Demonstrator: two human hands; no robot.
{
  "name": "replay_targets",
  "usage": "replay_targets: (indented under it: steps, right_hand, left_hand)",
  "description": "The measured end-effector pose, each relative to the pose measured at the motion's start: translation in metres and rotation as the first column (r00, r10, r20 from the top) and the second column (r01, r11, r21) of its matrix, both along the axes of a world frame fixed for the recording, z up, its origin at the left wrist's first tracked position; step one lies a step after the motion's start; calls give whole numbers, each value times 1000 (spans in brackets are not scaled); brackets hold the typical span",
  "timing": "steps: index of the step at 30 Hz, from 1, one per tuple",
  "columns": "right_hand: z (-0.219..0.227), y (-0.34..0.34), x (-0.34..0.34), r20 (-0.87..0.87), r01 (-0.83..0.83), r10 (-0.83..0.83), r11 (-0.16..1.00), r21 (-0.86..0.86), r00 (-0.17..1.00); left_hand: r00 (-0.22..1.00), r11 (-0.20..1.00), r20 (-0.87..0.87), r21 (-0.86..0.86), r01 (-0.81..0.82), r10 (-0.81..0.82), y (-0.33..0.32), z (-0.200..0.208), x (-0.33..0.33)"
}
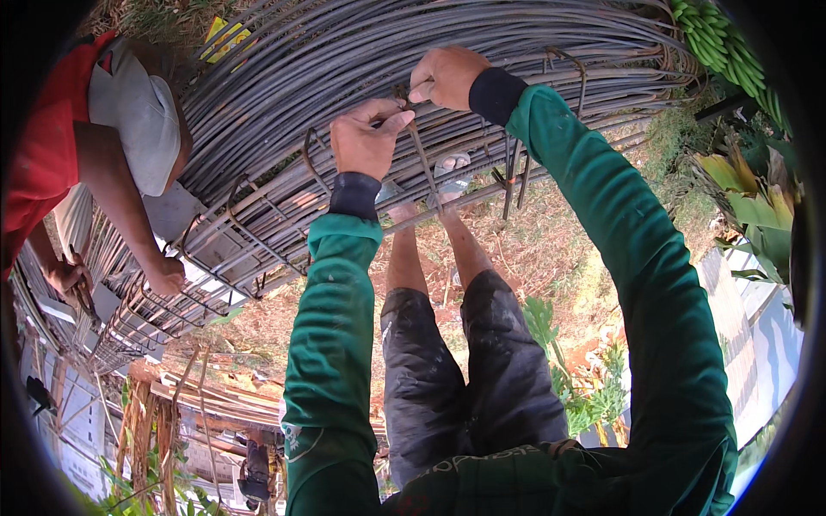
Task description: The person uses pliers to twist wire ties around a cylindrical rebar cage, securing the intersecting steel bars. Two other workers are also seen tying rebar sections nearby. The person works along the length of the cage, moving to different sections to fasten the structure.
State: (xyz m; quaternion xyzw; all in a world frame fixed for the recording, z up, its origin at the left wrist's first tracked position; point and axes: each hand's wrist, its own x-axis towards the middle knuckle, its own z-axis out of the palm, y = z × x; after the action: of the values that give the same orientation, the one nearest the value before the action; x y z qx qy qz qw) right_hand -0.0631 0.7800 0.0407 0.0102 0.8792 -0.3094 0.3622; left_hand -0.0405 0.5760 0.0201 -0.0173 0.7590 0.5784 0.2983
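A long cage of rusty steel bars [258, 215] runs from upper right to lower left in front of me. My left hand [365, 139] is closed around a bent stirrup bar [423, 163] where it meets the cage's top. Just above and to the right, my right hand [446, 76] pinches a thin piece of wire or a small hook [403, 95] at the same joint. Both arms wear green sleeves with dark cuffs. What exactly sits between the right fingers is too small to tell.
A thick bundle of dark steel rods [387, 43] lies behind the cage. A co-worker in a red shirt and grey cap [138, 112] has a hand [165, 275] on the cage at left. Green bananas [714, 39] hang top right. My legs and feet [452, 163] stand on bare earth.
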Motion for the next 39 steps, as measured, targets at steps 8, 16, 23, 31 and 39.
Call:
replay_targets:
  steps: [8,16,23,31,39]
  right_hand:
    - [-59,22,3,108,7,23,963,-269,994]
    - [-50,-4,-25,374,-361,350,932,-45,859]
    - [47,-26,75,-218,297,-282,954,35,934]
    - [19,-70,117,-394,297,-147,888,350,907]
    - [37,-37,93,-13,514,-535,818,-259,845]
  left_hand:
    - [998,998,61,-63,19,-15,9,2,-3]
    - [980,975,82,-116,189,-180,8,-7,-10]
    - [966,928,81,-268,257,-244,10,11,-13]
    - [972,939,77,-254,233,-220,12,16,-13]
    - [953,958,-279,-285,40,-122,7,10,21]
